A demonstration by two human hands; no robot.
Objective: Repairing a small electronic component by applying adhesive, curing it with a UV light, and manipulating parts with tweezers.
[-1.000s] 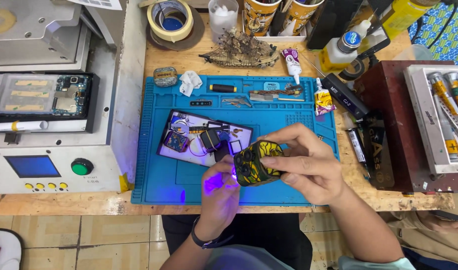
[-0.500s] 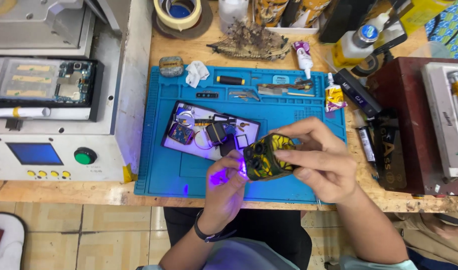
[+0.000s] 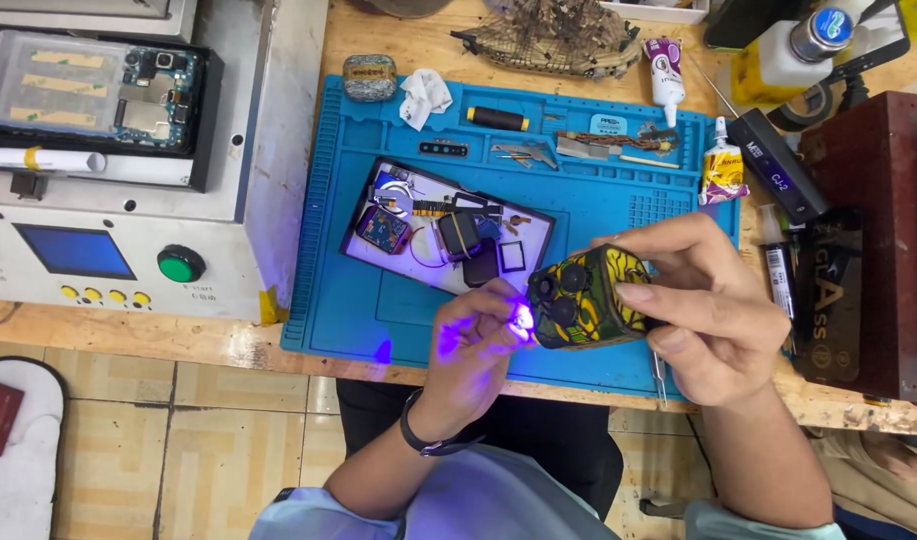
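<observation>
While my right hand (image 3: 714, 315) grips the patterned phone (image 3: 586, 297), my left hand (image 3: 476, 345) pinches a lit violet lamp (image 3: 524, 320) against it; curing looks unfinished.

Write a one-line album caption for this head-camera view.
Right hand grips a yellow-green patterned phone while left hand shines violet light on it above the blue mat.

Worn wooden workbench (image 3: 279, 345) stands over a beige tiled floor (image 3: 209, 450).

Over the blue work mat (image 3: 599, 215) on the wooden table (image 3: 129, 340), the right hand (image 3: 714, 310) grips a phone in a yellow-green patterned case (image 3: 589, 295). The left hand (image 3: 474, 350) holds a glowing violet light (image 3: 522, 320) against its camera end. An opened phone (image 3: 444, 235) lies just beyond.
</observation>
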